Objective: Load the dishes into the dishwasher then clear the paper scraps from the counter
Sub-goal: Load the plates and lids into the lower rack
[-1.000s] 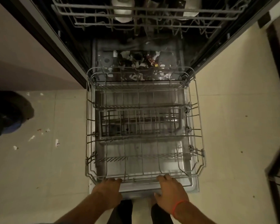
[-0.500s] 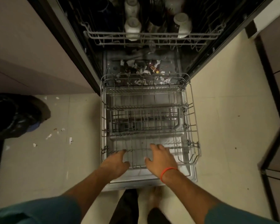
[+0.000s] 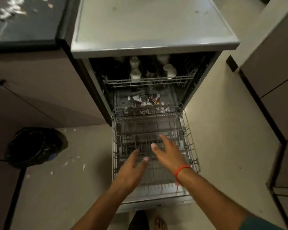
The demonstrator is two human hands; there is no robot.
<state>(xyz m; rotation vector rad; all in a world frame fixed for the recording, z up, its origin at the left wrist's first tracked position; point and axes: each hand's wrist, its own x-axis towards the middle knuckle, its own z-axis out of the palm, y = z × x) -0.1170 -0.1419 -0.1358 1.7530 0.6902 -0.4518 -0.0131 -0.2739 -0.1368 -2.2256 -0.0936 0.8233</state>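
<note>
Head view: dishwasher stood open, lower rack pulled out over the door and bare; left hand and right hand hovered above it, fingers spread, holding nothing; cups sat inverted in the upper rack; paper scraps lay on the dark counter at far left, blurred. Judgement: scraps light and flimsy, best pinched or swept together; cups look ceramic, so fragile, grip by the body.
</note>
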